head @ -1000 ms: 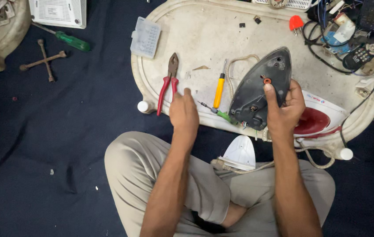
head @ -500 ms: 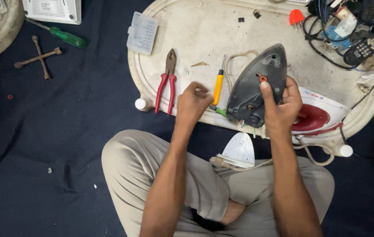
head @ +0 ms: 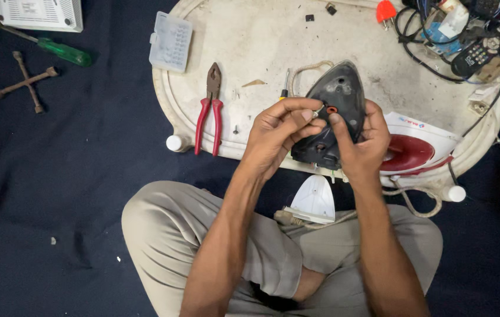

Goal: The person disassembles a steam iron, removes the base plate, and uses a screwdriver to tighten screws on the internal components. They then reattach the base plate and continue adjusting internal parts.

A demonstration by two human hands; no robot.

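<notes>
A dark grey clothes-iron base (head: 338,100) stands tilted over the white oval tray (head: 261,35). My right hand (head: 362,144) grips its lower right side, thumb near a small orange ring on it. My left hand (head: 279,132) pinches a small thin part between thumb and fingertips, touching the iron beside that ring. A yellow-handled screwdriver (head: 285,82) lies mostly hidden behind my left hand. Red-handled pliers (head: 209,111) rest on the tray to the left.
A clear plastic parts box (head: 170,42) sits at the tray's top left. A red and white iron cover (head: 414,147) and a white pointed piece (head: 314,199) lie near my knees. Green screwdriver (head: 65,51), rusty cross wrench (head: 24,82), and remote with tangled wires (head: 467,41) surround the tray.
My left hand has risen from the tray edge to the iron base and now pinches a small part at the orange ring. The right hand keeps its grip on the base.
</notes>
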